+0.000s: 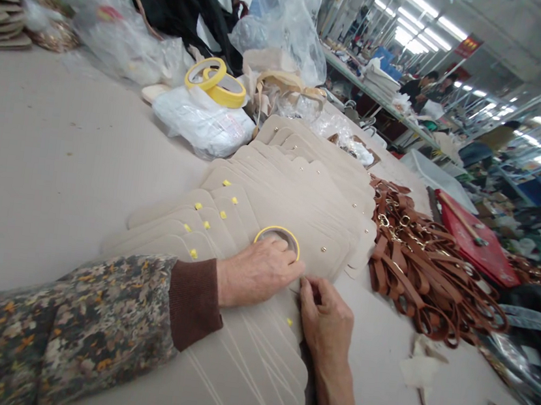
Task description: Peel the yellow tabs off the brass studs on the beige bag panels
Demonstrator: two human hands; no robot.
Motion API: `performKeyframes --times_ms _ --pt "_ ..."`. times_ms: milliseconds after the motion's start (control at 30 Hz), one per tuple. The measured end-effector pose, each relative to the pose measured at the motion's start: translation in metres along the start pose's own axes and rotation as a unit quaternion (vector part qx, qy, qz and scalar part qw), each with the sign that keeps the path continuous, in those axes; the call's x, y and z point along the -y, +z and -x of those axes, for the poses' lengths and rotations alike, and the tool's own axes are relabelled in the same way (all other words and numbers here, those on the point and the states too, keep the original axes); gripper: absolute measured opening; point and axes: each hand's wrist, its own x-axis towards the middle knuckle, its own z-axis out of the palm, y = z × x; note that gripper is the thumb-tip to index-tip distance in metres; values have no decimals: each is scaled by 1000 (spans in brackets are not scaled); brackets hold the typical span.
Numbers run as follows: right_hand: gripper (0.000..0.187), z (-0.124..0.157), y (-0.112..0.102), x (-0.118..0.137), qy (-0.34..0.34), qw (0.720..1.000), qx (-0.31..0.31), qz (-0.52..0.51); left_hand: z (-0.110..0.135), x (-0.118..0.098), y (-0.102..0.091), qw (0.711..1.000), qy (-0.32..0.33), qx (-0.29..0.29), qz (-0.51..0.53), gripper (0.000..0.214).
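My left hand (262, 272) is closed on a roll of yellow tape (291, 236), which stands partly hidden behind the fingers. Just to its right, my right hand (328, 318) is pinched, thumb against forefinger; whatever lies between those fingertips is too small to make out. Both hands are over fanned-out beige panels (273, 183) with scalloped edges. Small yellow tape pieces (193, 253) stick to several panels on the left, and small metal studs (324, 249) dot those on the right. More beige panels (251, 358) with pale lines lie below my hands.
Two yellow tape rolls (216, 82) rest on a white plastic bag (201, 122) at the back. Brown straps with metal clasps (420, 267) are heaped to the right, beside a red board (477, 241). Stacked pieces (1, 5) stand far left. People (420, 86) are in the distance.
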Motion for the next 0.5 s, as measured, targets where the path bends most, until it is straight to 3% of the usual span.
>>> performKeyframes --times_ms 200,300,367,500 --pt "30 0 -21 -5 -4 985 163 -61 3 2 -2 998 41 -40 25 11" --pt "37 1 -26 -7 -1 975 204 -84 4 2 0 995 51 -60 63 14" --pt "32 2 -27 -7 12 978 170 -119 5 1 1 993 54 -64 89 14" --pt "24 7 -24 -4 18 984 -2 -178 7 0 6 988 58 -95 105 27"
